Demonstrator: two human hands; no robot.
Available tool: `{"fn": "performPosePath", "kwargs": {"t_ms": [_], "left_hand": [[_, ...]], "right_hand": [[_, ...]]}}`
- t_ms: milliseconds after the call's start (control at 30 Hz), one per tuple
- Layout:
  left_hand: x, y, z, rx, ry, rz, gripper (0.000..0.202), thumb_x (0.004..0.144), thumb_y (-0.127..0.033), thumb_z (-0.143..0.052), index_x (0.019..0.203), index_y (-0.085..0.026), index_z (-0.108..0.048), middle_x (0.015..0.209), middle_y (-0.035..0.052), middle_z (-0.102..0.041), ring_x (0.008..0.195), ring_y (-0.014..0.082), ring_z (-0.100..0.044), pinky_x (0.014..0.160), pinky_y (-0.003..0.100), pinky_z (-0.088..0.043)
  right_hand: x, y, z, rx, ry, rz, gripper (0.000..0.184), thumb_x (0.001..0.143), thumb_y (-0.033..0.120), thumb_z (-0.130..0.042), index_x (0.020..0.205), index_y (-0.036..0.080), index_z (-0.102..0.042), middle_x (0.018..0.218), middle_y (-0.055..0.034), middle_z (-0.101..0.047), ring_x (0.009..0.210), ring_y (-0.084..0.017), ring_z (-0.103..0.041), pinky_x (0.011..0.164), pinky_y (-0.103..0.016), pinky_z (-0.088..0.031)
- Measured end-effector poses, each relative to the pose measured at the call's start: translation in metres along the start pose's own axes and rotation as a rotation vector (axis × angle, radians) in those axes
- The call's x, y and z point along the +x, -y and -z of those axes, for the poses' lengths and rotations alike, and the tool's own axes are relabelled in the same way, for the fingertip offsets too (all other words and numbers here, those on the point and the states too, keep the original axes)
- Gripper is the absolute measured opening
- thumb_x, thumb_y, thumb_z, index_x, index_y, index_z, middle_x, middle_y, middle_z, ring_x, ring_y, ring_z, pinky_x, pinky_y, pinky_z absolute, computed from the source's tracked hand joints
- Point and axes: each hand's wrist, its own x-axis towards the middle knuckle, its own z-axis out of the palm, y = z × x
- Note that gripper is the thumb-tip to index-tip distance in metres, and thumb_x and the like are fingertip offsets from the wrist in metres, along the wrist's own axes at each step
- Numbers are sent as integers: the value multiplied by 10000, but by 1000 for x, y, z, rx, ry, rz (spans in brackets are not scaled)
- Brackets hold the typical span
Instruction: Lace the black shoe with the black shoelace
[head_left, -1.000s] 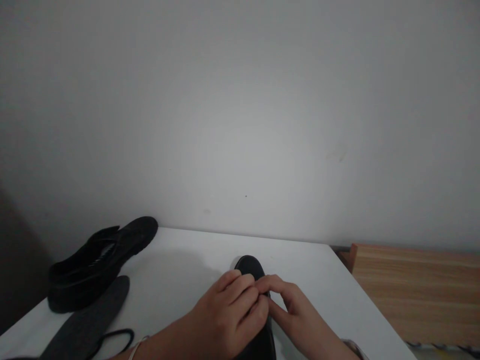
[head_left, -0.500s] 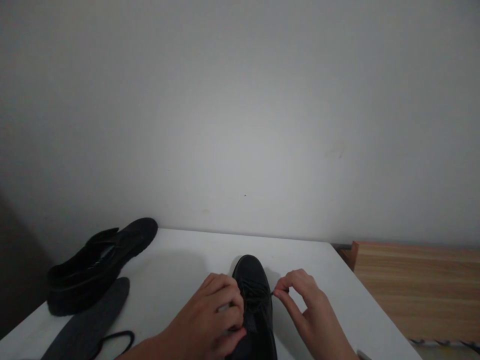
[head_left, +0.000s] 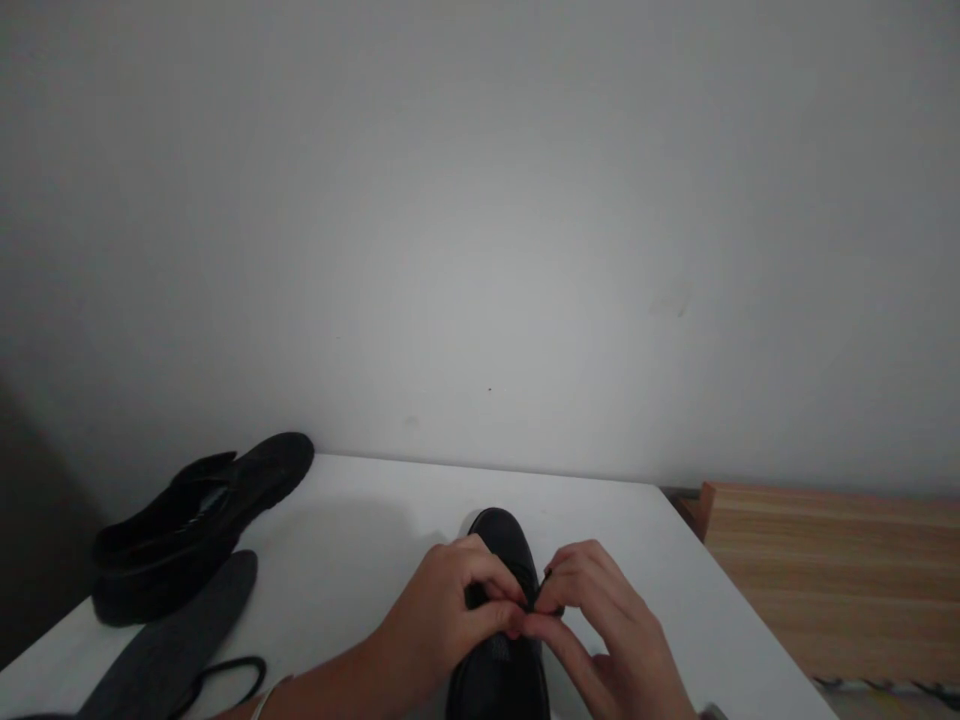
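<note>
A black lace-up shoe (head_left: 504,672) lies on the white table with its toe pointing away from me. My left hand (head_left: 457,610) reaches over the shoe from the left, thumb and fingers pinched at its lacing. From the right, my right hand (head_left: 600,620) pinches a black shoelace (head_left: 547,575) at the shoe's side. The fingertips of both hands meet over the lacing, hiding most of it. What exactly the left fingertips grip is covered, though they sit on the lace.
Another black shoe (head_left: 165,545) lies at the table's left, beside a dark grey insole (head_left: 176,635) and a loose black lace (head_left: 240,665). A plain wall (head_left: 480,250) rises behind the white table (head_left: 360,520). A wooden panel (head_left: 825,580) stands at the right.
My left hand has moved right, across the shoe's lacing. My right hand has come slightly left and down, so the fingertips of both hands now meet.
</note>
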Motion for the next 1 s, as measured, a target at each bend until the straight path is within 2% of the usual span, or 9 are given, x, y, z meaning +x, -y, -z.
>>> {"fn": "performPosePath", "kwargs": {"t_ms": [133,200,367,433,533,600,733,867,1000], "left_hand": [[-5,-4,-1,59,-12,-94,90,778,-241,-692,725,-193,-747,717,14,-673,764,162,-601,709,257,-413],[-7,-8,0,38,-31,-101,62,760,-208,-676,761,-183,-733,739,19,-678,765,163,-605,722,261,-425],[-6,-15,3,-50,8,12,70,746,-197,-643,712,-173,-699,715,7,-681,743,154,-615,727,250,-446],[-5,-14,4,-65,20,50,104,762,-224,-636,696,-171,-697,692,0,-685,720,149,-613,707,246,-442],[-4,-12,4,-92,18,86,91,749,-210,-631,702,-164,-693,700,-3,-704,703,144,-621,695,240,-446],[-4,-10,4,-131,6,123,96,749,-219,-622,718,-154,-684,715,7,-714,704,149,-632,695,243,-459],[-4,-10,1,-150,6,154,53,699,-163,-603,713,-149,-652,744,19,-715,727,161,-639,712,256,-471],[-10,-9,-2,54,-36,53,159,621,-56,-578,728,-165,-623,757,-3,-670,752,155,-601,731,265,-449],[-16,-5,-5,321,-140,-276,270,592,9,-538,784,-179,-564,811,0,-607,810,169,-540,725,281,-416]], "right_hand": [[4,0,-4,53,-12,-15,131,866,113,-638,861,195,-536,786,-13,-591,800,-166,-523,692,-285,-445],[5,-1,-3,100,-30,-63,104,887,123,-604,849,203,-549,798,-12,-581,817,-167,-524,705,-287,-442],[5,-5,2,259,-74,-245,142,967,227,-471,942,236,-610,927,-29,-591,913,-162,-552,780,-275,-459],[4,-6,3,290,-7,-286,91,938,273,-545,988,243,-614,903,-17,-601,856,-149,-571,745,-250,-470],[0,-4,4,232,104,-320,25,907,247,-596,901,229,-613,753,15,-598,697,-117,-573,640,-205,-460],[-5,-2,5,160,149,-319,97,919,217,-570,826,213,-596,719,13,-603,661,-107,-577,611,-190,-452],[-15,-5,8,79,264,-167,98,921,199,-559,825,199,-578,729,-10,-624,657,-115,-589,587,-188,-454],[-19,-10,8,-62,358,-61,79,902,196,-577,823,199,-582,748,-31,-637,677,-144,-591,586,-223,-453],[-13,-7,5,-79,323,-108,58,893,205,-561,841,203,-586,848,-56,-644,793,-183,-597,730,-296,-483]]}}
